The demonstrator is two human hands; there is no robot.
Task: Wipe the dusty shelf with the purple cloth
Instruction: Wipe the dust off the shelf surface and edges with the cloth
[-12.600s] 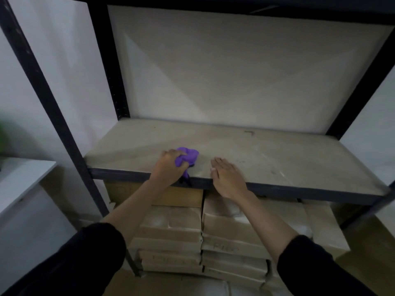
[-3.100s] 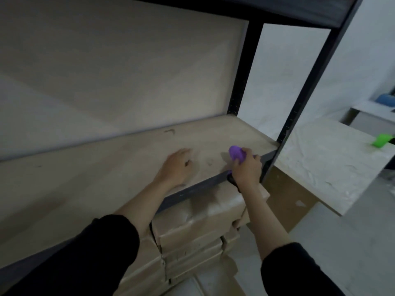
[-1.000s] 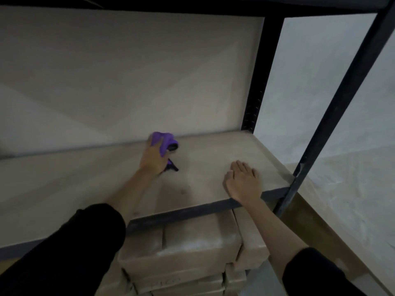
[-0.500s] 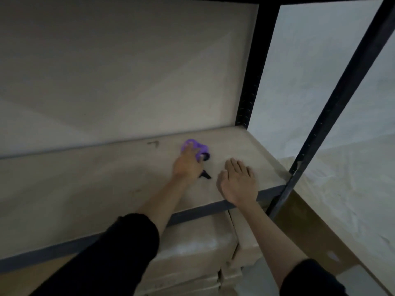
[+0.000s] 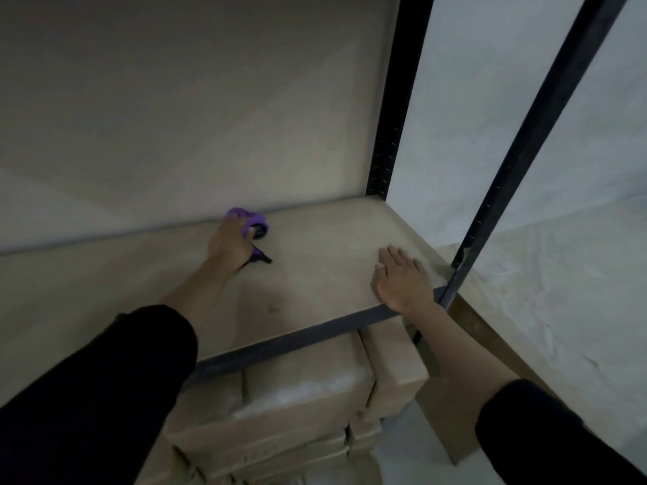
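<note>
Left hand grips purple cloth, mostly hidden; right hand flat on shelf.

Matt wooden shelf, soft purple cloth, black metal frame.

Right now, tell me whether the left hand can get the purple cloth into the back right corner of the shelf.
Probably yes. The left hand holds the purple cloth at the back edge of the shelf, and the board from there to the corner is bare. The right hand lies flat near the front edge, out of that path.
</note>
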